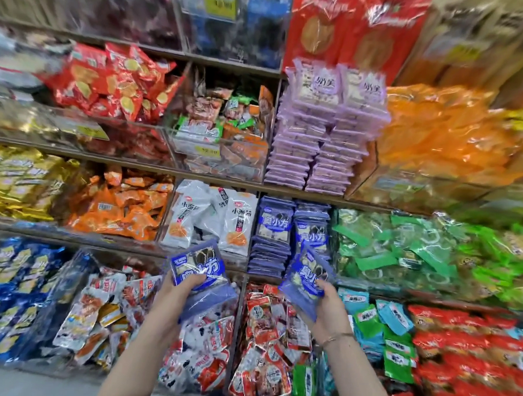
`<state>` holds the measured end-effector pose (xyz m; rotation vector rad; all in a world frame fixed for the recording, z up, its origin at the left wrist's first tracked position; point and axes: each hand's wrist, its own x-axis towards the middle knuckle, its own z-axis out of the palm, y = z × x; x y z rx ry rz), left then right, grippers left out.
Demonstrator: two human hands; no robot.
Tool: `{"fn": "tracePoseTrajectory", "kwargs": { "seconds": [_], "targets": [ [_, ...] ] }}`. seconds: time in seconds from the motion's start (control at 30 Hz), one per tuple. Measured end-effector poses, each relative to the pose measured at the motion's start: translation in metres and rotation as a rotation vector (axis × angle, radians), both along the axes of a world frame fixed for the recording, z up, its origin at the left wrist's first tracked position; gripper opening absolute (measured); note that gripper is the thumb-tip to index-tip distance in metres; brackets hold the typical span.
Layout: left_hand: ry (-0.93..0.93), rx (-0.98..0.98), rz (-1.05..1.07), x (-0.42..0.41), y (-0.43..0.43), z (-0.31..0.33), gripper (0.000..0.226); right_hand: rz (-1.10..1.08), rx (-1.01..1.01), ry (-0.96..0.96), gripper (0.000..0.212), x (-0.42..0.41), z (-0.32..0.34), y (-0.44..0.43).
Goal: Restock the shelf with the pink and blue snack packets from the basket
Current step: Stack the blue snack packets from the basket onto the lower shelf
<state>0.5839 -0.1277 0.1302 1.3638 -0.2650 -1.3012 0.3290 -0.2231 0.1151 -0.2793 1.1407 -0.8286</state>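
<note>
Two blue bunches, lower centre: my left hand (pixel 180 293) grips the left bunch (pixel 198 266), right hand (pixel 333 304) the right bunch (pixel 305 276). Matching blue stacks (pixel 283 229) sit shelved just above.

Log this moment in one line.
left hand: grips blue packets | right hand: grips second blue bunch | matching shelf stacks: ahead

The shelf (pixel 218 182) holds seemingly 2 blue packet stacks (pixel 272 228).

A single wide-angle camera worn on the person's head looks forward and slightly down, close to the shelf (pixel 212 181) of snack packets that fills the view, with both forearms reaching in from the bottom edge.
</note>
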Motion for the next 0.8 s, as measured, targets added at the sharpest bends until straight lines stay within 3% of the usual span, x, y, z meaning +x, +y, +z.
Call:
{"fn": "tracePoseTrajectory", "kwargs": {
  "seconds": [0.07,0.17,0.23,0.33,0.43,0.5,0.57,0.63,0.7,0.8],
  "targets": [
    [0.003,-0.021,-0.036,0.006,-0.010,0.002,0.034,0.015,-0.083,0.101,0.015,0.003,0.005,-0.010],
    [-0.028,-0.029,-0.075,0.015,-0.025,0.007,0.034,0.029,-0.196,0.319,0.034,0.012,0.016,-0.029],
    [-0.036,-0.059,-0.093,0.019,-0.035,0.010,0.041,-0.014,-0.236,0.329,0.039,0.016,0.017,-0.045],
    [-0.036,-0.073,-0.129,0.023,-0.048,0.016,0.070,-0.140,-0.202,0.326,0.010,0.021,0.018,-0.069],
    [-0.034,-0.075,-0.162,0.025,-0.059,0.023,0.102,-0.247,-0.090,0.215,0.014,0.025,0.013,-0.085],
    [-0.025,-0.084,-0.172,0.026,-0.066,0.026,0.108,-0.331,-0.055,0.142,0.006,0.029,0.011,-0.091],
    [-0.012,-0.075,-0.176,0.026,-0.071,0.030,0.105,-0.433,-0.054,0.053,0.010,0.032,0.008,-0.093],
    [-0.002,-0.067,-0.173,0.025,-0.075,0.027,0.096,-0.484,-0.097,0.017,0.028,0.035,0.005,-0.088],
    [-0.017,-0.065,-0.163,0.023,-0.078,0.022,0.074,-0.455,-0.131,0.080,0.037,0.035,0.000,-0.078],
    [-0.035,-0.022,-0.176,0.021,-0.080,0.016,0.036,-0.387,-0.169,0.307,0.032,0.034,-0.012,-0.065]
  ]
}}
